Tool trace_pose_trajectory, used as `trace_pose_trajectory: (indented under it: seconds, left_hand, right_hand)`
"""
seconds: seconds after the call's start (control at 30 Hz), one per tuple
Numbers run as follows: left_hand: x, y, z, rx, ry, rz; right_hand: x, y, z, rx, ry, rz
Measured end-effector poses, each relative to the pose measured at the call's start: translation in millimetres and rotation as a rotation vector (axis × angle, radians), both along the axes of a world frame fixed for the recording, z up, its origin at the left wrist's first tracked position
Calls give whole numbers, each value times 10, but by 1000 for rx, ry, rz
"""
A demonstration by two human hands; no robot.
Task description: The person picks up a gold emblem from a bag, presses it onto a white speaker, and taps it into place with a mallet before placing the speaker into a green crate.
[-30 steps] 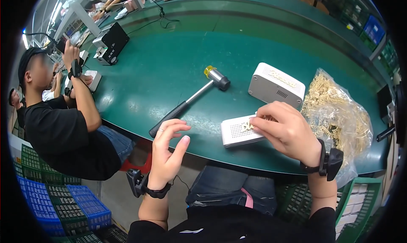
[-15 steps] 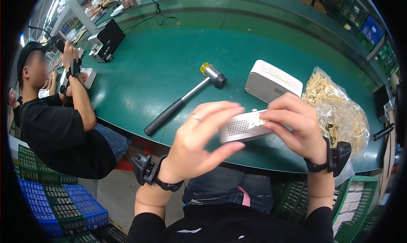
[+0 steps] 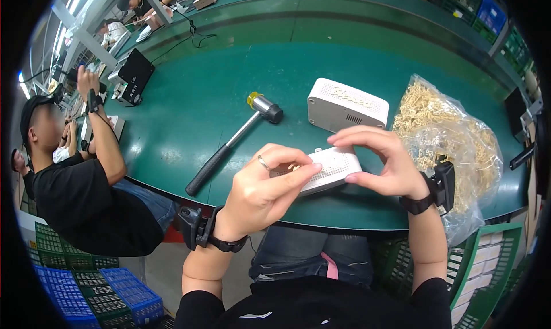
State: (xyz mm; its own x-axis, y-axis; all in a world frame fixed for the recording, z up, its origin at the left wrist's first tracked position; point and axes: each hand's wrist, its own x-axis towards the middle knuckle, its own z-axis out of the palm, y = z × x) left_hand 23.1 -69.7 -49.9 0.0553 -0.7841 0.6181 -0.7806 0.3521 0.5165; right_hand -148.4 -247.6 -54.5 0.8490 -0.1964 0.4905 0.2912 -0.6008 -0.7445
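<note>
In front of me lies a white box (image 3: pixel 336 169) with a grid of small holes on its top face. My right hand (image 3: pixel 384 162) grips its right end, thumb on the near side and fingers on the far side. Over the left part of the box, my left hand (image 3: pixel 267 183) pinches a small cream lettering piece (image 3: pixel 294 167), mostly hidden by the fingers. Just beyond stands a similar box (image 3: pixel 347 108), white on top with grey sides, with cream script lettering on its perforated top.
A mallet (image 3: pixel 244 131) with a black handle lies to the left. A clear plastic bag (image 3: pixel 447 139) of cream lettering pieces is at the right. A co-worker (image 3: pixel 74 174) sits at left near a black machine (image 3: pixel 133 79). Green crates (image 3: pixel 488 266) stand below the table edge (image 3: pixel 367 230).
My left hand, spread open before, now pinches the lettering piece. My right hand has moved from pinching pale material over the box to holding the box's right end. The whole view has shifted slightly.
</note>
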Motion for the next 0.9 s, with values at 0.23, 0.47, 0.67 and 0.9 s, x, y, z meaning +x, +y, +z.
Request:
trace_pose_trajectory:
  seconds: [0.23, 0.47, 0.67, 0.9]
  left_hand:
    - [0, 58, 11, 68, -83, 20]
    - [10, 24, 96, 146, -199, 28]
    - [117, 114, 159, 184, -374, -80]
    - [275, 523, -25, 293, -290, 94]
  right_hand:
    - [-19, -39, -262, 256, 47, 69]
    - [-22, -20, -215, 165, 2, 50]
    - [-33, 27, -171, 26, -3, 130]
    - [-3, 133, -310, 48, 36, 41]
